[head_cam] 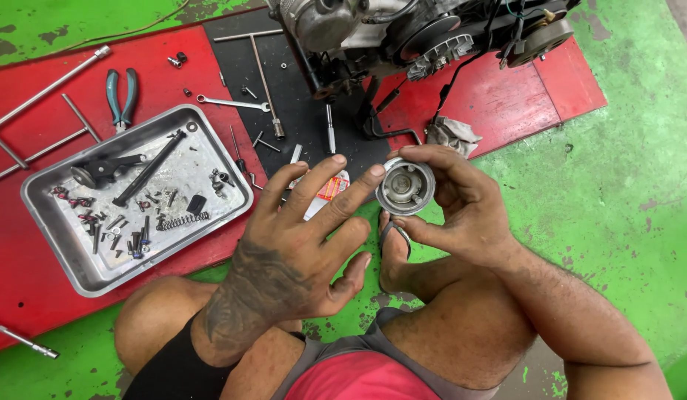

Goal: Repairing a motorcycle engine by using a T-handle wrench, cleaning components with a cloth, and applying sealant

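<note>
Metal round part (pixel 406 187) in right hand (pixel 462 207) grip

Worn green floor (pixel 618 185), red mat (pixel 32 296)

The round metal part (pixel 406 187) is a short grey cylinder, open face turned up, showing a recessed middle with a hub and small holes. It is held clear of the green floor, just in front of the engine, with its rim pinched at the edges.
</note>
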